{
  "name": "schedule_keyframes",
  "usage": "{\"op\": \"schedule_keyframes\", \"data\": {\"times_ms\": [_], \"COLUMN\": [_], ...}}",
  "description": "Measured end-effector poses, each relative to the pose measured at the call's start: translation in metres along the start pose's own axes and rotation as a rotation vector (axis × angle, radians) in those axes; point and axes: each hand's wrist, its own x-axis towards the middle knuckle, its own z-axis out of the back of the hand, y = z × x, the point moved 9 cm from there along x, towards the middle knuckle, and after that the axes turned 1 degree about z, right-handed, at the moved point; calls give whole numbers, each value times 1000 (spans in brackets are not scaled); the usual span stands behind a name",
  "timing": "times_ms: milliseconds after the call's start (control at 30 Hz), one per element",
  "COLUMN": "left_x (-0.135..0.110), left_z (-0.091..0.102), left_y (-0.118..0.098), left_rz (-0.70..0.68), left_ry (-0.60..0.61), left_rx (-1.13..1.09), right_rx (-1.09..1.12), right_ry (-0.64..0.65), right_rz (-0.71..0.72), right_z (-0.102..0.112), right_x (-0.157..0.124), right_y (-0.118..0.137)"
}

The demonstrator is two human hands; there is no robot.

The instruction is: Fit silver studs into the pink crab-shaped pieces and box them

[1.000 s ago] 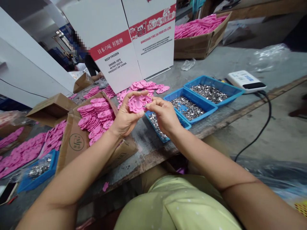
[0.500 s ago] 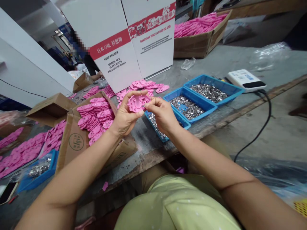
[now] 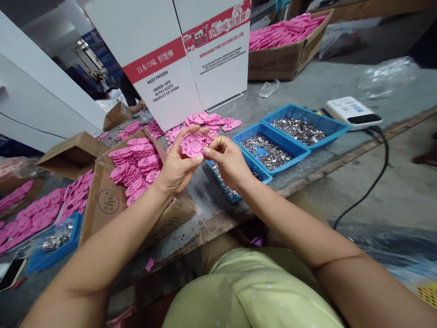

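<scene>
— What was nearest to you at that moment?

— My lap, in a pale green garment (image 3: 252, 291), with both bare forearms reaching out over the edge of the table (image 3: 307, 91).

— And your hands?

— My left hand (image 3: 177, 168) was closed around a pink piece (image 3: 193, 145), a flat, round thing with a scalloped edge, held up above the table with its face toward me. My right hand (image 3: 230, 164) had its fingertips pinched narrow at the right edge of that piece, touching it. I could not tell whether anything small sat between those fingertips.

— What lay under them?

— Right beneath my right hand was the near blue tray (image 3: 239, 197) of small shiny metal bits. Beside it, farther right, stood a middle tray (image 3: 297, 160) and then a far tray (image 3: 336, 135), both filled with the same bits. To my left an open cardboard box (image 3: 105, 200) held stacks of pink pieces (image 3: 136, 164).

— And behind that?

— A loose pink pile (image 3: 211, 122) lay just past my hands, at the foot of a tall white carton (image 3: 170, 59) with red bands. A white device (image 3: 353, 114) sat beyond the far tray, with a black cable (image 3: 372, 182) running off the table. At the back, another brown box (image 3: 280, 64) was full of pink pieces.
</scene>
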Motion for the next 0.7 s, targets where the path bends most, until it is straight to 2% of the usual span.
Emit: {"op": "schedule_keyframes", "data": {"times_ms": [100, 300, 433, 700], "left_x": [0, 3, 3, 2], "left_z": [3, 14, 19, 20], "left_y": [2, 11, 15, 14], "left_rz": [41, 181, 230, 203], "left_ry": [-33, -140, -174, -151], "left_rx": [-27, -109, -153, -97], "right_rx": [51, 27, -84, -358], "right_ry": [19, -6, -59, -140], "right_rz": [-48, -35, 43, 162], "right_z": [-3, 3, 19, 69], "right_x": [-1, -5, -5, 1], "right_y": [-7, -7, 3, 26]}}
